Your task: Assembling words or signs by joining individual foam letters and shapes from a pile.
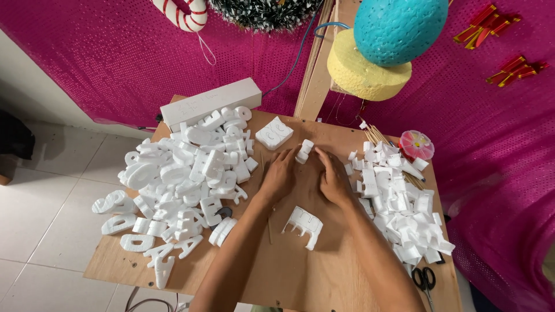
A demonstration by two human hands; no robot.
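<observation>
My left hand (279, 175) and my right hand (333, 176) rest on a brown wooden board (289, 271), fingertips meeting around a small white foam piece (304, 150) that stands between them. Both hands pinch it from either side. A square white foam block (274, 133) with cut shapes lies just beyond the left hand. Another white foam piece with cut-out notches (304, 225) lies on the board between my forearms. A thin wooden stick (269, 228) lies beside my left forearm.
A big heap of white foam letters (185, 179) covers the board's left side. White foam offcuts (399, 202) pile up on the right, with wooden skewers (378, 137), a pink round container (416, 144) and scissors (425, 280). A long white box (211, 103) lies at the back.
</observation>
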